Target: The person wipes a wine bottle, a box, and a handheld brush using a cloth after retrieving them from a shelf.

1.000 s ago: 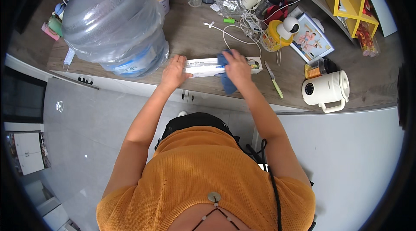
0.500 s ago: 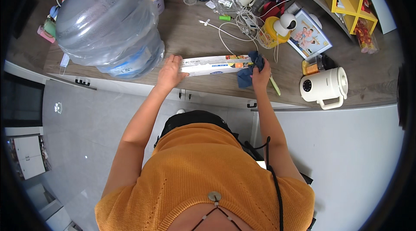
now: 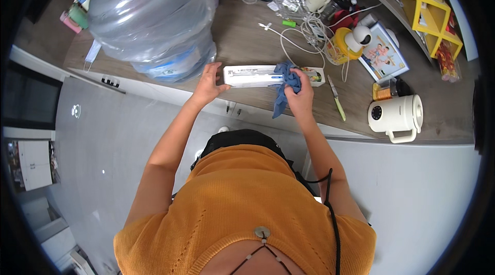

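A long, narrow white carton (image 3: 250, 76) with printed faces lies along the front of the wooden counter. At its left end my left hand (image 3: 208, 87) is open, fingers and thumb spread around the corner; whether it touches the carton is hard to tell. My right hand (image 3: 300, 97) is closed on a crumpled blue cloth (image 3: 281, 100), which rests over the carton's right half and hangs toward the counter's edge. To the right of that hand lies a knife (image 3: 337, 103) with a pale green handle.
A big plastic-wrapped water bottle (image 3: 149, 22) stands at the left. Behind the carton are tangled white cables (image 3: 289, 40), a white camera (image 3: 358, 38) on a yellow-lidded tub, and a framed picture (image 3: 382, 53). A cream electric jug (image 3: 396, 117) lies at the right near the counter's edge.
The carton has turned to show another face. My right hand has moved left along it with the cloth. My left hand has loosened from the left end, its fingers now spread.
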The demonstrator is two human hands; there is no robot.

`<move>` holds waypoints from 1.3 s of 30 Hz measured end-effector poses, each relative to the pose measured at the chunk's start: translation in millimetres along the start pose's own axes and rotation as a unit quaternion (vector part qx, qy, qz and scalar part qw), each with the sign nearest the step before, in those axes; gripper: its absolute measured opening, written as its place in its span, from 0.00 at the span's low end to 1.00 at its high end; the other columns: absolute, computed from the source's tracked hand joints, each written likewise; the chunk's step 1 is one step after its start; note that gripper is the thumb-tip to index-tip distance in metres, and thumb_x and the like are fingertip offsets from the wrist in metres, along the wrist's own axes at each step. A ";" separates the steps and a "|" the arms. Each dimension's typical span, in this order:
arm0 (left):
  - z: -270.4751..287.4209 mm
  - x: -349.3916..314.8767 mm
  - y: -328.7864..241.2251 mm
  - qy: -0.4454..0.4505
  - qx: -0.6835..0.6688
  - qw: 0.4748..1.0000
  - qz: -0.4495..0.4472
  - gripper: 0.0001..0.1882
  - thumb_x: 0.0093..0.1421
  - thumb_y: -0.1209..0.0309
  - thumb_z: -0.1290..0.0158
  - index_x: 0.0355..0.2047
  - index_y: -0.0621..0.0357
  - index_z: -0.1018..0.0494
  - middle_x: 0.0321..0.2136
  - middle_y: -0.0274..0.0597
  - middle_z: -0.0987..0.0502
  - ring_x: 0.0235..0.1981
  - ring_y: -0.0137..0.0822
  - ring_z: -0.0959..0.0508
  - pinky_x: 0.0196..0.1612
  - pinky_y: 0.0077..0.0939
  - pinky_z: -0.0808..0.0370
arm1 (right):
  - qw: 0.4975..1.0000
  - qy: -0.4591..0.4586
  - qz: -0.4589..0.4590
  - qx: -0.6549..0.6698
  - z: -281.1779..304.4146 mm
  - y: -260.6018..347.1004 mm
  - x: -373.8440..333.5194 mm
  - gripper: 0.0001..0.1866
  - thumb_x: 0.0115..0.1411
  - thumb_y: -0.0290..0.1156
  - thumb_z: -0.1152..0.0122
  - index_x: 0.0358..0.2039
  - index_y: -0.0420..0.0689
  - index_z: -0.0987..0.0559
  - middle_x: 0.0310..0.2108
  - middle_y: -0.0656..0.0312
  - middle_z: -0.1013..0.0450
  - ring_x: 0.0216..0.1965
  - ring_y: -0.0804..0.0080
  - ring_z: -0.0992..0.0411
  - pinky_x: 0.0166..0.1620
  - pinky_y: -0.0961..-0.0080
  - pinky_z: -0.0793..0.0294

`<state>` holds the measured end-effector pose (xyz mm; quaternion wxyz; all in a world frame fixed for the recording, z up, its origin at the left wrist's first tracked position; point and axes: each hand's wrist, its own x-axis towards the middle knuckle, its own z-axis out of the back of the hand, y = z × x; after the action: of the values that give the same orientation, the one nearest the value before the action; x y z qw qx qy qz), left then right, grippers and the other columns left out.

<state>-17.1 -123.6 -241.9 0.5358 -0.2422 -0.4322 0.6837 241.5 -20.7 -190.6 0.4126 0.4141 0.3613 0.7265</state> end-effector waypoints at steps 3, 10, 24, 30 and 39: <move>3.4 -3.7 7.6 0.021 -0.025 0.999 0.024 0.36 0.42 0.75 0.36 0.53 0.62 0.38 0.51 0.48 0.40 0.50 0.44 0.33 0.47 0.31 0.27 | 0.990 0.081 0.103 -0.052 -15.5 29.8 19.2 0.22 0.44 0.21 0.44 0.44 0.44 0.28 0.41 0.53 0.31 0.42 0.56 0.30 0.45 0.71 0.31; 3.9 1.8 -7.7 0.023 -0.048 0.998 0.027 0.34 0.41 0.76 0.36 0.50 0.65 0.35 0.46 0.47 0.34 0.45 0.41 0.29 0.43 0.28 0.27 | 0.909 0.249 0.234 -0.239 -101.2 36.5 12.7 0.26 0.47 0.30 0.42 0.50 0.52 0.31 0.53 0.52 0.36 0.46 0.53 0.31 0.46 0.64 0.28; -8.3 4.2 15.0 0.057 -0.115 0.992 0.014 0.32 0.46 0.74 0.40 0.51 0.65 0.39 0.46 0.52 0.31 0.46 0.45 0.29 0.50 0.32 0.33 | 0.966 0.026 0.104 -0.237 35.7 -29.3 12.0 0.25 0.44 0.22 0.46 0.47 0.52 0.27 0.50 0.51 0.33 0.46 0.54 0.31 0.46 0.68 0.30; -8.1 2.1 12.3 0.091 -0.267 0.951 0.122 0.24 0.56 0.71 0.44 0.51 0.63 0.37 0.40 0.39 0.28 0.42 0.29 0.28 0.46 0.23 0.30 | 0.985 -0.114 0.091 -0.090 60.8 -8.6 8.2 0.24 0.44 0.18 0.49 0.45 0.43 0.27 0.41 0.55 0.29 0.41 0.66 0.29 0.45 0.77 0.32; -14.4 1.5 1.7 0.050 -0.285 0.902 0.320 0.26 0.54 0.51 0.45 0.35 0.67 0.28 0.27 0.39 0.27 0.27 0.26 0.27 0.31 0.16 0.27 | 0.955 0.099 0.217 -0.178 -6.4 19.5 7.9 0.27 0.45 0.25 0.41 0.49 0.53 0.29 0.50 0.51 0.34 0.45 0.55 0.29 0.45 0.67 0.27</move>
<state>-7.0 -117.5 -250.4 0.2174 -0.5439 -0.4808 0.6525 227.3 -22.5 -173.9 0.2743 0.3278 0.1663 0.8886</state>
